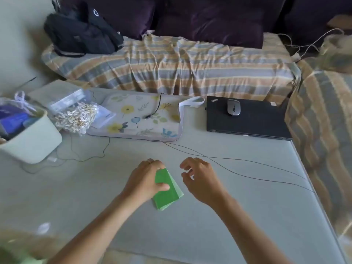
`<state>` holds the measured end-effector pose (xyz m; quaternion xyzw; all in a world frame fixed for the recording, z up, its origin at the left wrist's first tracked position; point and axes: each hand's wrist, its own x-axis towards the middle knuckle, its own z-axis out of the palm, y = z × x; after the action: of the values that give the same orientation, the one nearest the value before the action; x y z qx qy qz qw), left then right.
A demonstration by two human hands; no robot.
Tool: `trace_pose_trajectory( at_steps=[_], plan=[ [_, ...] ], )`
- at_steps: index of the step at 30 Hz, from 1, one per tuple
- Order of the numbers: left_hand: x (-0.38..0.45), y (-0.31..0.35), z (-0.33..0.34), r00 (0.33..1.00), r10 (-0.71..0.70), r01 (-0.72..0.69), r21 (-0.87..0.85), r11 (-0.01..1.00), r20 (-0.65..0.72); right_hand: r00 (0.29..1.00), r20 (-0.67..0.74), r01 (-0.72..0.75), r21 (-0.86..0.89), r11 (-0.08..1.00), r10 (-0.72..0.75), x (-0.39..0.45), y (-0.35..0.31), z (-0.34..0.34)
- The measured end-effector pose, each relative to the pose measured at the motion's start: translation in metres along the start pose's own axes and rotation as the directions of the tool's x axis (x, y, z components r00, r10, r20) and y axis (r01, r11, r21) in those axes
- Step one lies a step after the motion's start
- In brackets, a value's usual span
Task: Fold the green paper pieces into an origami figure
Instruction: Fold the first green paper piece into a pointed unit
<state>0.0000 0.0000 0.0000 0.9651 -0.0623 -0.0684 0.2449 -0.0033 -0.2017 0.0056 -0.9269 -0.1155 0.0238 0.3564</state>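
Note:
A small stack of green paper pieces (167, 195) is held at the middle of the pale table (95, 197), tilted with its long side running from upper left to lower right. My left hand (144, 180) grips the stack's upper left part, thumb across the top sheet and fingers curled round the far edge. My right hand (202, 178) hovers just right of the paper, apart from it, fingers loosely curled and holding nothing.
Thin dark cables (238, 164) cross the table behind my right hand. A closed black laptop (247, 121) with a grey mouse (233, 107) lies at the back right. A floral pouch (144, 119), a bag of small sticks (76, 117) and a pale bin (32, 143) sit at the back left.

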Motion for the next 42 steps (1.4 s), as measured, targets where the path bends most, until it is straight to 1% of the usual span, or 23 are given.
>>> trace_pose_trajectory(
  at_steps=[1, 2, 4, 7, 10, 14, 20, 22, 25, 28, 30, 33, 36, 37, 40, 42],
  plan=[
    [-0.002, -0.001, 0.003, 0.998, -0.024, 0.021, 0.061, 0.998, 0.05, 1.0, -0.005, 0.0, 0.007, 1.0, 0.0, 0.0, 0.001, 0.005],
    [-0.004, 0.002, 0.004, 0.996, -0.048, 0.039, 0.126, 0.991, 0.071, 1.0, -0.012, -0.006, 0.012, 1.0, 0.006, -0.001, 0.0, 0.006],
    [-0.008, 0.002, 0.011, 0.995, -0.059, 0.042, 0.2, 0.979, 0.077, 1.0, 0.006, -0.011, -0.003, 1.0, 0.011, -0.005, 0.0, 0.014],
    [-0.007, 0.0, 0.018, 0.998, -0.048, 0.039, 0.188, 0.981, 0.043, 0.999, 0.022, -0.032, -0.001, 0.999, 0.032, -0.014, 0.001, 0.028],
    [-0.007, 0.003, 0.021, 0.999, -0.049, 0.045, 0.184, 0.982, 0.017, 0.996, 0.075, -0.044, -0.054, 0.998, 0.048, -0.023, -0.001, 0.035],
    [-0.008, 0.008, 0.021, 1.0, -0.012, 0.015, 0.261, 0.965, -0.012, 0.994, 0.081, -0.066, -0.084, 0.994, 0.072, -0.028, -0.006, 0.035],
    [-0.013, 0.006, 0.019, 0.998, 0.038, -0.021, 0.276, 0.961, -0.058, 0.989, 0.105, -0.092, -0.142, 0.986, 0.107, -0.034, -0.017, 0.038],
    [-0.015, 0.005, 0.019, 0.995, 0.065, -0.044, 0.251, 0.967, -0.076, 0.984, 0.128, -0.101, -0.173, 0.98, 0.124, -0.033, -0.021, 0.036],
    [-0.018, -0.002, 0.019, 0.989, 0.084, -0.066, 0.149, 0.987, -0.123, 0.976, 0.156, -0.12, -0.185, 0.975, 0.15, -0.031, -0.028, 0.029],
    [-0.021, -0.011, 0.019, 0.985, 0.078, -0.072, 0.043, 0.996, -0.155, 0.978, 0.126, -0.147, -0.153, 0.977, 0.167, -0.036, -0.033, 0.025],
    [-0.024, -0.012, 0.018, 0.981, 0.081, -0.071, 0.061, 0.996, -0.179, 0.978, 0.092, -0.175, -0.128, 0.976, 0.187, -0.043, -0.034, 0.024],
    [-0.024, -0.01, 0.016, 0.969, 0.092, -0.051, 0.179, 0.982, -0.228, 0.973, 0.063, -0.215, -0.109, 0.97, 0.223, -0.05, -0.033, 0.022],
    [-0.027, -0.003, 0.012, 0.969, 0.092, -0.051, 0.178, 0.983, -0.23, 0.972, 0.03, -0.229, -0.079, 0.97, 0.232, -0.051, -0.035, 0.018],
    [-0.028, -0.002, 0.012, 0.972, 0.092, -0.063, 0.14, 0.988, -0.216, 0.973, 0.02, -0.229, -0.068, 0.971, 0.231, -0.05, -0.036, 0.019],
    [-0.03, 0.001, 0.009, 0.99, 0.053, -0.063, -0.073, 0.995, -0.129, 0.98, 0.012, -0.2, -0.056, 0.978, 0.201, -0.042, -0.039, 0.021],
    [-0.029, 0.005, 0.003, 0.991, 0.023, -0.047, -0.184, 0.982, -0.128, 0.984, 0.002, -0.179, -0.04, 0.983, 0.179, -0.037, -0.044, 0.02]
  ],
)
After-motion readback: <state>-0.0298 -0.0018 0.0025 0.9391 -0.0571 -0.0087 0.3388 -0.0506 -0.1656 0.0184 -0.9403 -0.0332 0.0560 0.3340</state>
